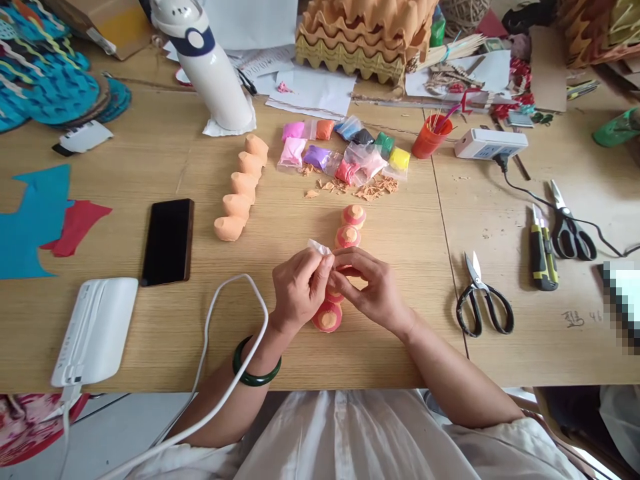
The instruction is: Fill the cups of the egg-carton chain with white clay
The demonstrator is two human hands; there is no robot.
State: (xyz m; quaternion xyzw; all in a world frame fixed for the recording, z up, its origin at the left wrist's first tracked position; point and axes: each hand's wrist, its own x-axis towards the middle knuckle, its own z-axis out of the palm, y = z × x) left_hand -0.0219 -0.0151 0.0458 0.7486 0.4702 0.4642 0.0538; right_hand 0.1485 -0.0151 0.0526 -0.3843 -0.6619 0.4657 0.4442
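Observation:
My left hand [300, 287] and my right hand [370, 287] meet above the table's near middle, fingers pinched together. The left hand's fingertips grip a small clear plastic clay bag [319, 247]. The right hand pinches something small at the same spot; I cannot make out what. Under the hands runs a row of pink-and-orange clay cups [350, 227], with one cup [328, 317] showing below the left hand. A row of plain orange cups [241, 188] lies to the left. Small bags of coloured clay [345, 150] lie beyond, with orange crumbs [373, 189].
A black phone [168, 241], a white power bank [95, 330] with its cable [220, 373] and blue and red cutouts [35, 223] lie left. Black scissors [481, 300], a utility knife [543, 250], kitchen shears [567, 223], a power strip [490, 143] and an orange cup [429, 139] lie right. A white bottle [210, 67] and egg trays [365, 33] stand behind.

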